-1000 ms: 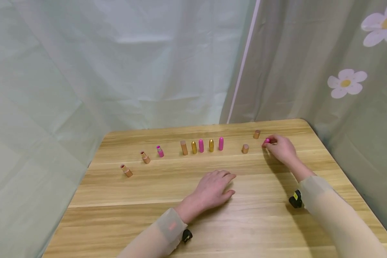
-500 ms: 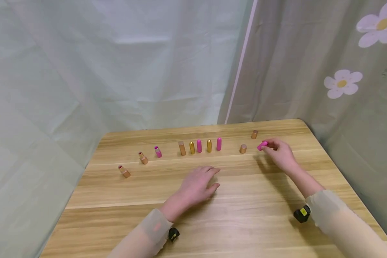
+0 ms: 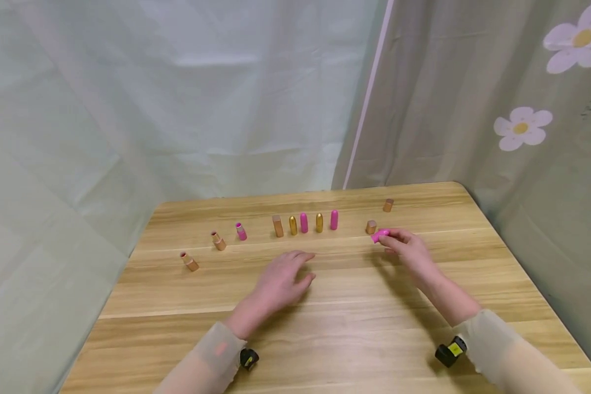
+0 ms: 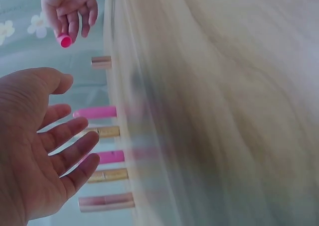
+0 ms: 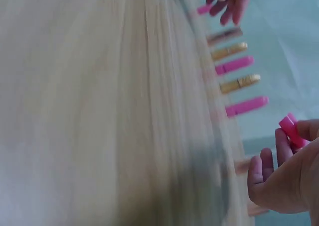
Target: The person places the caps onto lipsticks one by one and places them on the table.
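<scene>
My right hand [image 3: 415, 256] pinches a pink lipstick cap [image 3: 380, 236] between thumb and fingers, tilted above the table. Its hollow end shows as a round opening in the left wrist view, where this cap [image 4: 65, 41] sticks out below the fingers. Close by stands a copper cap [image 3: 371, 227]. My left hand [image 3: 279, 278] hovers with relaxed, spread fingers and holds nothing. Behind it stand closed lipsticks in a row: a copper one [image 3: 278, 226], two gold bullet-shaped ones [image 3: 293, 225] and two pink ones [image 3: 334, 219].
On the left stand three uncapped lipstick bases: a pink one [image 3: 241, 232] and two copper ones [image 3: 219, 241]. Another copper cap [image 3: 388, 205] stands near the back edge of the wooden table [image 3: 345, 339]. Curtains [image 3: 246, 109] hang behind and beside it.
My right hand has raised the pink cap from its spot at the right and carried it left and nearer, turning it tilted. My left hand has drifted left.
</scene>
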Available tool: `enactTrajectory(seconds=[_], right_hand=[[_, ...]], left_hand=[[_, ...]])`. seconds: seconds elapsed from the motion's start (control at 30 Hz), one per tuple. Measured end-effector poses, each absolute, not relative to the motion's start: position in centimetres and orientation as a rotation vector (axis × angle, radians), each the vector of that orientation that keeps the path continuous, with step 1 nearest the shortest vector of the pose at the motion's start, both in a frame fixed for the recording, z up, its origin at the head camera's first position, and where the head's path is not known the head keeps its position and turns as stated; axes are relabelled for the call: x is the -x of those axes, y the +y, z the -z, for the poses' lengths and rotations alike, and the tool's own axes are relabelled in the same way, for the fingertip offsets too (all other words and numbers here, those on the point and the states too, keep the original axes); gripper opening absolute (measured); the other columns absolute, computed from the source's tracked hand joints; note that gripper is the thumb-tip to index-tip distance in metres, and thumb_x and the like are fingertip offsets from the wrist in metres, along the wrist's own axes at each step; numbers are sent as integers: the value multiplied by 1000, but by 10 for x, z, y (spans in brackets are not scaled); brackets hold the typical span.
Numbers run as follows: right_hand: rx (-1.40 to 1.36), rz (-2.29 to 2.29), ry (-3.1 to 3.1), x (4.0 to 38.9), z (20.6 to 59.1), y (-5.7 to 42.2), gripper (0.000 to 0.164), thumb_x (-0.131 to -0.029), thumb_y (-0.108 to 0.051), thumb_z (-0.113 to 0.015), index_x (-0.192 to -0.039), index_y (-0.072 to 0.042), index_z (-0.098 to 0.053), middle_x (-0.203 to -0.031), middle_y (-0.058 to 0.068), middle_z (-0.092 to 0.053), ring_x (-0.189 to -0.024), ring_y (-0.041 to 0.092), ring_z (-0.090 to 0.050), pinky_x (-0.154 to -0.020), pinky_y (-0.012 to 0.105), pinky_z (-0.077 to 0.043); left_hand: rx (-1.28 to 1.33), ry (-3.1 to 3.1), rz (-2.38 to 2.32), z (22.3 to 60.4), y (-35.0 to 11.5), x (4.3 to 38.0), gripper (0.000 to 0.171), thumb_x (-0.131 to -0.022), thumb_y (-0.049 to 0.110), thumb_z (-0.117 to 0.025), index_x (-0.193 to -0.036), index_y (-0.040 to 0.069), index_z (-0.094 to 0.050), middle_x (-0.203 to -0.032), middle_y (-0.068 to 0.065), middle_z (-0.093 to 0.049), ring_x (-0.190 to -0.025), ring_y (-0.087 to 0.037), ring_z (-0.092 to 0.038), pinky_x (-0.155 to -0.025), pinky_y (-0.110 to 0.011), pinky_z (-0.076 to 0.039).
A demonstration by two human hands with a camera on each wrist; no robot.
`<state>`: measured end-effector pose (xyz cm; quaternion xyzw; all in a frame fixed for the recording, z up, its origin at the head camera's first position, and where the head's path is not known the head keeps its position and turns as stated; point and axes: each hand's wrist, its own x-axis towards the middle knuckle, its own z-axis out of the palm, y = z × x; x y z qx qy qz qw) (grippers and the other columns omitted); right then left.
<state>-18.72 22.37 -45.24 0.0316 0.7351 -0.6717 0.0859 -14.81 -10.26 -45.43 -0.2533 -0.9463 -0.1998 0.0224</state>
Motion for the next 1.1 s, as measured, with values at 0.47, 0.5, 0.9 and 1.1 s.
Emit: enactTrajectory(seconds=[0.47,0.5,0.9,1.1], right_hand=[[-223,2290,1633,173,467,204,12,-104,-13,-60,-109,-9,-71,-102,2,-75,-89,12,-66,-90,30,-54],[-220,2288,1638,172,466,204,12,-104,-13,-60,-109,-9,-70,-103,3,-75,-90,13,-67,-90,30,-54],[-216,2258,1699,172,465,208,19,-104,-14,-60,-120,-4,-61,-99,-1,-74,-94,14,-69,-90,30,-55],[-219,2250,1710,172,462,210,26,-105,-15,-60,-126,0,-56,-100,-2,-72,-99,15,-67,-92,29,-54]], left_hand=[[562,-2953,703,458,-137,147,47,-100,32,-68,-142,13,-60,-141,-7,-61,-129,-28,-57,-107,-47,-46],[550,-2955,705,457,-139,148,47,-99,31,-68,-141,13,-61,-140,-8,-61,-129,-28,-57,-107,-48,-46],[322,-2868,592,412,-187,177,41,-97,26,-70,-132,5,-65,-116,-12,-69,-102,-29,-66,-78,-47,-55],[38,-2872,928,409,-204,189,65,-100,35,-63,-150,-2,-44,-136,-22,-57,-97,-29,-68,-77,-45,-55]])
